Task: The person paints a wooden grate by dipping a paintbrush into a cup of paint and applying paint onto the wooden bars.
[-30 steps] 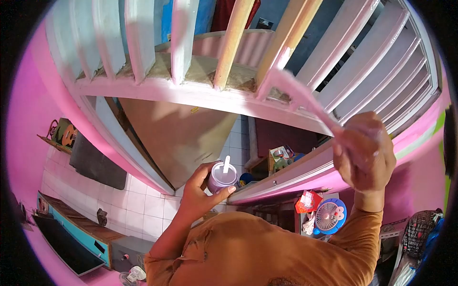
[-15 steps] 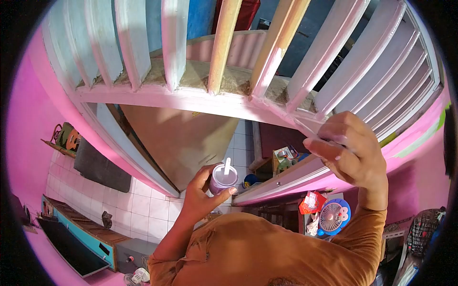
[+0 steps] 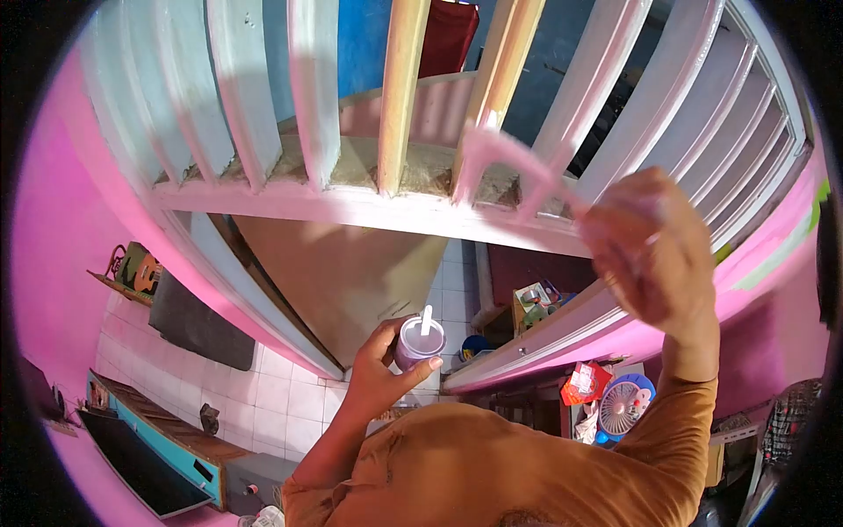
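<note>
My left hand (image 3: pixel 383 371) wraps round a small cup (image 3: pixel 418 343) of pale lilac liquid, with a white stick (image 3: pixel 427 321) standing in it. Higher up on the right, my right hand (image 3: pixel 654 250) is closed on the handle of a pink brush-like tool (image 3: pixel 518 158), blurred by motion. The tool's far end lies in front of a partly yellow slat (image 3: pixel 502 70), just above the pale pink sill (image 3: pixel 369 208); whether it touches is unclear. Left of it stands another yellowish slat (image 3: pixel 402 97), among white and pink ones.
Below the sill is a brown door panel (image 3: pixel 342 272). A blue fan (image 3: pixel 625 406) and a red item (image 3: pixel 586 383) are at the lower right. At the lower left are a flat black screen (image 3: pixel 145 465) and a dark grey mat (image 3: pixel 200 323).
My right hand first drew the tool down to the sill, then raised it again towards the yellow slat. The view has shifted slightly; my left hand still holds the cup.
</note>
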Demonstrator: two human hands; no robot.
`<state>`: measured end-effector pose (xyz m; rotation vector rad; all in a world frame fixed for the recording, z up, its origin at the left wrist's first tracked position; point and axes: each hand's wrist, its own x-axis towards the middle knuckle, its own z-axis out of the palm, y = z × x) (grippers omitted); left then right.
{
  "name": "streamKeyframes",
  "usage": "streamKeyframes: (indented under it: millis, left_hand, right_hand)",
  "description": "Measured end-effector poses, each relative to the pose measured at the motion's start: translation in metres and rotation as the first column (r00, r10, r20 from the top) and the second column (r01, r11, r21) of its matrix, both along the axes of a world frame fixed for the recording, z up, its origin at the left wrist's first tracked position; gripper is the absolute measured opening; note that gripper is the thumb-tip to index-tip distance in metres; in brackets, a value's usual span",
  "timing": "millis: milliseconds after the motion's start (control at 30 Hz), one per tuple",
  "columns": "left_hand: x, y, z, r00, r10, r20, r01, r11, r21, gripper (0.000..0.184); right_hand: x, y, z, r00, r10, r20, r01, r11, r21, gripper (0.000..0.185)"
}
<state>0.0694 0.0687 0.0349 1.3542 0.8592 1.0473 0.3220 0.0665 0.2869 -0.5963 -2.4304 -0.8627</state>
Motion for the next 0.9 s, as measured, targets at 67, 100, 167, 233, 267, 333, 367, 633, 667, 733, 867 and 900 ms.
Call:
streamKeyframes:
  millis: [67,100,167,233,267,333,367,633,667,733,867,900]
  left_hand:
    - [0.001,-0.001,-0.001,1.000,0.005,-0.004,-0.005,1.000,0.007,0.061]
    - [0.001,-0.001,0.001,1.000,0.009,-0.003,-0.009,1.000,0.009,0.061]
    - [0.001,-0.002,0.004,1.000,0.012,-0.029,-0.011,1.000,0.024,0.060]
    - [0.002,-0.001,-0.003,1.000,0.007,-0.004,-0.006,0.999,0.044,0.060]
    - [0.001,-0.001,-0.002,1.000,0.007,-0.003,-0.007,0.998,0.056,0.060]
    - [0.003,-0.003,0.002,0.999,0.054,-0.005,-0.054,0.996,0.066,0.057]
    - [0.000,-0.002,0.005,0.998,0.016,-0.066,-0.011,0.997,0.070,0.061]
    - [0.000,-0.003,-0.007,1.000,0.013,0.010,-0.013,0.998,0.057,0.059]
    - [0.000,-0.002,-0.009,0.999,0.005,0.036,-0.007,0.999,0.050,0.058]
    - [0.002,-0.005,-0.002,0.999,0.024,0.030,-0.025,0.998,0.059,0.055]
    - [0.007,-0.004,-0.007,0.999,0.043,0.033,-0.044,0.998,0.052,0.052]
    - [0.007,-0.005,-0.005,0.999,0.041,0.034,-0.043,0.997,0.057,0.052]
  right_hand:
    - [0.005,0.004,0.013,1.000,-0.020,-0.014,0.021,0.994,0.109,0.064]
    - [-0.001,0.002,0.030,1.000,-0.013,-0.012,0.015,0.984,0.176,0.059]
    - [-0.007,-0.001,0.051,1.000,-0.005,-0.012,0.008,0.967,0.254,0.053]
    - [-0.011,-0.003,0.061,0.996,-0.023,-0.086,0.051,0.943,0.330,0.043]
    - [-0.013,-0.004,0.064,0.994,-0.027,-0.110,0.065,0.931,0.358,0.040]
    - [-0.012,-0.001,0.060,0.997,-0.024,-0.076,0.055,0.896,0.442,0.037]
    - [-0.012,0.001,0.050,0.997,-0.028,-0.070,0.054,0.914,0.403,0.038]
    - [-0.009,-0.006,0.012,0.999,-0.017,-0.035,0.024,0.979,0.200,0.034]
    - [-0.010,-0.003,0.018,0.998,0.002,-0.059,0.012,0.971,0.239,0.033]
    - [-0.013,-0.002,0.041,0.994,0.001,-0.109,0.033,0.950,0.309,0.033]
    - [-0.022,0.003,0.059,0.985,0.006,-0.173,0.068,0.907,0.416,0.032]
    - [-0.022,0.002,0.057,0.987,0.005,-0.161,0.069,0.892,0.446,0.031]
